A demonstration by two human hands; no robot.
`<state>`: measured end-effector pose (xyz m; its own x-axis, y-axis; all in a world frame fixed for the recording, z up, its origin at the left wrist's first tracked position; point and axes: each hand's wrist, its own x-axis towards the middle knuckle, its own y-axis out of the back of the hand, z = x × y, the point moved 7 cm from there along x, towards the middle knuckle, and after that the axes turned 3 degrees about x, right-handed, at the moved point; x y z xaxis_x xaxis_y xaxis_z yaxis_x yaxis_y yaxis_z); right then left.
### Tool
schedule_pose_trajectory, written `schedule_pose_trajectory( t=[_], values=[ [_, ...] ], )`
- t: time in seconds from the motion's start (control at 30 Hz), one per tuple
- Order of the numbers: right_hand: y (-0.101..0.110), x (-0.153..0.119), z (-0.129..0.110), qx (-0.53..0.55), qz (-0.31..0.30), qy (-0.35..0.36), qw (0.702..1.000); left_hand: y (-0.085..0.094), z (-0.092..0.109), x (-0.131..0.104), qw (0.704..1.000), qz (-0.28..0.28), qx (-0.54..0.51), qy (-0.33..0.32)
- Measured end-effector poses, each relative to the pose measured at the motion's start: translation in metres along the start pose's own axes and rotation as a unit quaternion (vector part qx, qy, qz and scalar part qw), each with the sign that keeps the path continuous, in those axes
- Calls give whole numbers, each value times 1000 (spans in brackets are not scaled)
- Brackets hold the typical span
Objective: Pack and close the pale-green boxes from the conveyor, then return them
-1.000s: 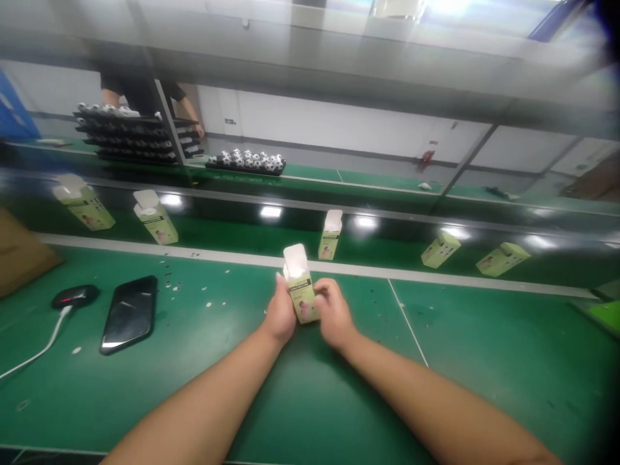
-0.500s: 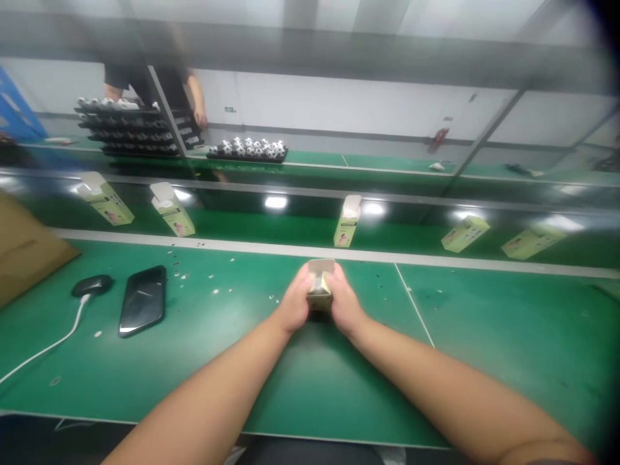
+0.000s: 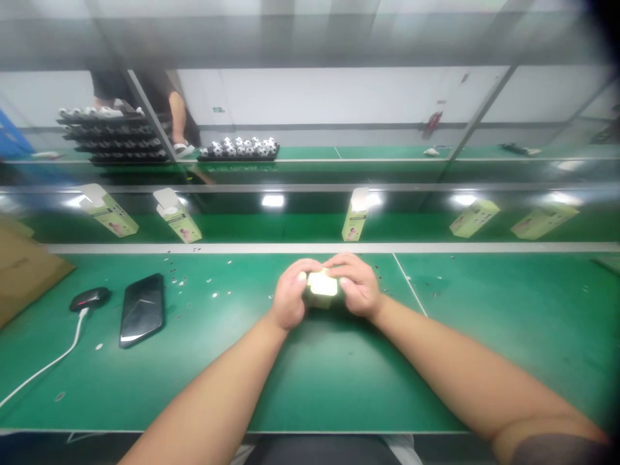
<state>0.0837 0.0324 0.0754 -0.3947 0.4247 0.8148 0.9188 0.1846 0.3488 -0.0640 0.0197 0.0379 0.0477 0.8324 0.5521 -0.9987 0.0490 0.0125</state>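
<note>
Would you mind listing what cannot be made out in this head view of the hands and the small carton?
- Small carton: its sides and print are covered by the left hand and right hand; only a pale glaring top shows.
- Boxes on the belt: the print is too small and blurred to read.
- Person behind the rack: cut off above by a blurred beam.
- Brown cardboard: cut by the left edge.

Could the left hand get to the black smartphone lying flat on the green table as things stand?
Probably yes: bare green table lies between the left hand and the black smartphone, but that hand and the right hand grip a small pale-green carton.
</note>
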Motion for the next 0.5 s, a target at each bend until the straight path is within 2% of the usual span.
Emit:
schedule_pose_trajectory(
  t=[0.1, 0.23, 0.33, 0.5],
  values=[
    [0, 0, 0, -31, -29, 25, 999, -2, -3, -1, 999, -23, 48, 3],
    [-1, 2, 1, -63, -21, -1, 998, -1, -2, 1, 993, -5, 115, 20],
    [-3, 1, 2, -79, -13, -45, 996, -1, 2, 2, 993, 15, 111, 32],
    [-10, -5, 2, -101, -55, -84, 990, -7, -7, -7, 991, 18, 53, 119]
  ],
)
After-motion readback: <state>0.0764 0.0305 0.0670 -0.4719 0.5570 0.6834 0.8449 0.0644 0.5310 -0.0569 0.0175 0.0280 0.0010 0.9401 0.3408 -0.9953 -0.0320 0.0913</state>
